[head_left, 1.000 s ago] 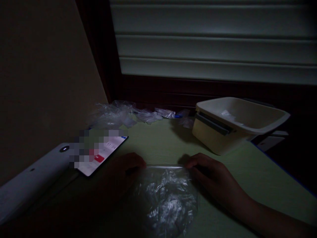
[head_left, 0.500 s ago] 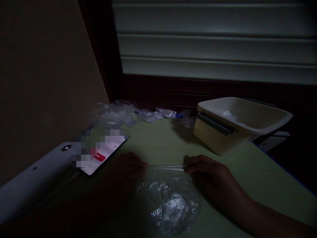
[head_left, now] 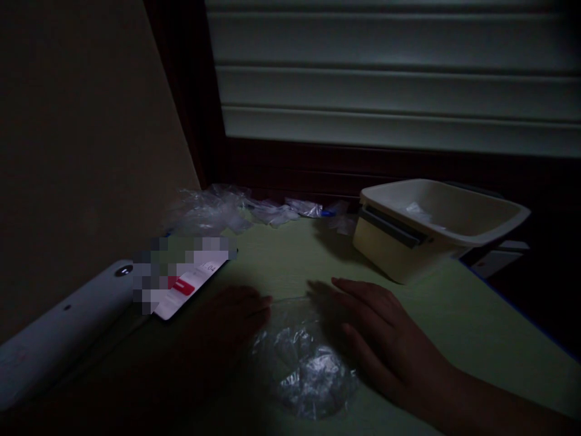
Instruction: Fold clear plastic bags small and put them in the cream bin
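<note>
Clear plastic bag (head_left: 313,375) lies on green counter (head_left: 285,260) between left hand (head_left: 236,315) and right hand (head_left: 384,330). Right hand: fingers spread loosely, at bag's right edge. Left hand: at bag's far left corner; too dark to tell whether pinching. Cream bin (head_left: 385,251) beyond right hand.

The left grip (head_left: 238,312) is curled in shadow, the right grip (head_left: 381,330) spread.
</note>
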Demonstrator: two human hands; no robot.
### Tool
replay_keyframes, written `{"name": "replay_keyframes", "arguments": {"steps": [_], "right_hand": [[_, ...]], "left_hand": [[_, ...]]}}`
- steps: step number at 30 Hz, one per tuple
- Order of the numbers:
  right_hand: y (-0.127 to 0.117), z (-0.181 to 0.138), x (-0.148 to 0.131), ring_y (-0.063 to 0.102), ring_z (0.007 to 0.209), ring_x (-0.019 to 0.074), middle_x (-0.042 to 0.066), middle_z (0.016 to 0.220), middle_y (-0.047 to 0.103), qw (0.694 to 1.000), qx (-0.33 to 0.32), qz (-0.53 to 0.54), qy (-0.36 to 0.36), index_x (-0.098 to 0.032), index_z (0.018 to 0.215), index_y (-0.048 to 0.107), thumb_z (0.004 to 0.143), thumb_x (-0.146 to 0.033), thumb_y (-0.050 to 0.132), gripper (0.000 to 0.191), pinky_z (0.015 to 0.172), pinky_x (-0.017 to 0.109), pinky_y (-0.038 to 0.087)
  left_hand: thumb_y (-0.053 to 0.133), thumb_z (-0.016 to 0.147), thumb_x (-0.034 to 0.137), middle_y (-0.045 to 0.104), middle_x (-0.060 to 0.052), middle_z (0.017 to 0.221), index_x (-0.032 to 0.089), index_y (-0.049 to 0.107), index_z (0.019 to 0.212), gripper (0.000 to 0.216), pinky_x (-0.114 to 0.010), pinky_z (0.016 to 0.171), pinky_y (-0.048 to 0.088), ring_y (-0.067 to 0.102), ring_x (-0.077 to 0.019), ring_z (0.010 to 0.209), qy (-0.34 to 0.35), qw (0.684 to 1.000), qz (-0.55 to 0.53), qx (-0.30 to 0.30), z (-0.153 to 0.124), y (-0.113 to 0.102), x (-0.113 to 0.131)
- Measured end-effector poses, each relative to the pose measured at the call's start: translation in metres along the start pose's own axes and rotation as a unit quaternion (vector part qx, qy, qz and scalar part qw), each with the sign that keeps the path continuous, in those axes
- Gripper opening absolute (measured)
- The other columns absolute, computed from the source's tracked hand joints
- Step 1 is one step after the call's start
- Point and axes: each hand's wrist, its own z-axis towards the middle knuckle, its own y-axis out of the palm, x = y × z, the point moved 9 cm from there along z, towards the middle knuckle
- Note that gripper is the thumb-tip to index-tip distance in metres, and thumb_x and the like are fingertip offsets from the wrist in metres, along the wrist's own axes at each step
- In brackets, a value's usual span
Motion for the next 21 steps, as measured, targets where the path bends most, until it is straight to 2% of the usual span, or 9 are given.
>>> {"name": "replay_keyframes", "arguments": {"steps": [4, 7, 13, 21], "right_hand": [[0.015, 0.0, -0.008, 0.048, 0.126, 0.0263, 0.016, 0.135, 0.053, 0.996, -0.081, 0.008, -0.027, -0.013, 0.135, 0.04, 0.094, -0.021, 0.043, 0.042, 0.105, 0.053, 0.035], [0.023, -0.001, -0.007, 0.053, 0.121, 0.0269, 0.017, 0.129, 0.059, 0.993, -0.115, 0.002, -0.016, -0.009, 0.132, 0.045, 0.094, -0.022, 0.043, 0.039, 0.107, 0.057, 0.032], [0.018, -0.001, -0.01, 0.06, 0.113, 0.0238, 0.012, 0.118, 0.067, 0.996, -0.086, 0.01, -0.016, -0.014, 0.114, 0.062, 0.095, -0.022, 0.044, 0.028, 0.108, 0.054, 0.032], [0.017, 0.001, -0.013, 0.064, 0.106, 0.0251, 0.012, 0.112, 0.069, 0.996, -0.077, 0.01, -0.032, -0.011, 0.109, 0.066, 0.094, -0.018, 0.042, 0.029, 0.102, 0.05, 0.043]], "left_hand": [[0.035, 0.082, -0.001, 0.068, -0.008, 0.113, 0.014, 0.062, 0.106, 0.04, -0.039, 0.088, 0.05, 0.061, -0.0258, 0.102, 0.033, 0.999, 0.043, 0.004, -0.002, 0.002, 0.004], [0.035, 0.083, 0.0, 0.069, -0.008, 0.11, 0.013, 0.062, 0.105, 0.037, -0.039, 0.084, 0.053, 0.063, -0.0266, 0.098, 0.049, 0.998, 0.045, 0.016, -0.001, 0.002, 0.006], [0.036, 0.083, -0.004, 0.069, -0.008, 0.11, 0.012, 0.059, 0.108, 0.038, -0.038, 0.083, 0.051, 0.062, -0.0257, 0.099, 0.047, 0.997, 0.045, 0.032, 0.001, 0.002, 0.006], [0.035, 0.079, -0.007, 0.067, -0.01, 0.113, 0.012, 0.063, 0.106, 0.043, -0.042, 0.087, 0.048, 0.06, -0.0269, 0.102, 0.002, 0.999, 0.05, -0.002, 0.003, 0.009, 0.0]]}}
